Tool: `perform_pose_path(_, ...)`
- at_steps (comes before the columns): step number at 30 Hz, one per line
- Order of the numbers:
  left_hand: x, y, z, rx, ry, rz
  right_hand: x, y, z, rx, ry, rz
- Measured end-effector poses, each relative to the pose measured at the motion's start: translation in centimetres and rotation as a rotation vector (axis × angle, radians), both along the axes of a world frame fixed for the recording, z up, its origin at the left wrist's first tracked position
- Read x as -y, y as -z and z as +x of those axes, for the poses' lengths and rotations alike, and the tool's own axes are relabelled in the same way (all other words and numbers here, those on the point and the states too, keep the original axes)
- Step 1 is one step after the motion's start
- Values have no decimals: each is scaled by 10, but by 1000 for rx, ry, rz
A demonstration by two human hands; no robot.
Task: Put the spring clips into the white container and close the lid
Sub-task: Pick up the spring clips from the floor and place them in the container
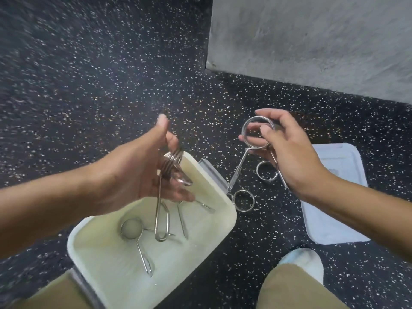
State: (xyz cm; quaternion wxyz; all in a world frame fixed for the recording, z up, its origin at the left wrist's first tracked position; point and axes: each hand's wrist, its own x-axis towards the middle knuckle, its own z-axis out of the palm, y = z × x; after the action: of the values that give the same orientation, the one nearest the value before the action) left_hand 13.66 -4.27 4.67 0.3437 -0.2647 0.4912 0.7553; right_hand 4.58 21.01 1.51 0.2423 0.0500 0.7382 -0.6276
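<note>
Chromed steel wire, shiny: left hand (pixel 142 175) has its fingers (pixel 176 192) curled shut around the coil of a spring clip (pixel 162 210), thumb up, handles hanging straight down, so the long axis is vertical. Handle tips sit inside the white container (pixel 200 172), directly below the fingers and just above the clips already in it (pixel 138 237). Drop path looks short and straight; my read is that a release is the next move.

Right hand (pixel 287 152) pinches a second clip (pixel 257 132) at the ring, thumb and fingertips clamped on the coil. One handle slants down-left toward the container's near corner, where a metal latch (pixel 209 172) sticks out. This hand is off to the right of the container, not over it, so the left is nearer the drop.

Two more loose clips lie on the floor between container and lid: one ring (pixel 243 200) just beside the container's right rim, another (pixel 266 171) under the right hand.

Lid (pixel 338 217), pale and flat, lies on the speckled dark floor (pixel 111 74) right of everything, well apart from the container. Container open, cream inside, rounded corners. Grey wall (pixel 312 41) beyond. Knees and one sock at frame bottom.
</note>
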Motion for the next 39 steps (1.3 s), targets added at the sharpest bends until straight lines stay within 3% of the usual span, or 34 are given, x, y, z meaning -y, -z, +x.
perform_pose_path(9,-1,38,85,177,-238,-33,49,-15,39,-131,-389,108)
perform_pose_path(15,2,71,123,241,-258,-246,88,10,61,-43,-634,242)
perform_pose_path(20,-3,99,135,300,-368,-392,110,48,71,-5,-694,358)
perform_pose_path(29,-3,127,145,349,-263,-697,115,85,82,18,-772,538)
perform_pose_path(39,-2,130,137,391,83,-912,119,107,88,-123,-835,666)
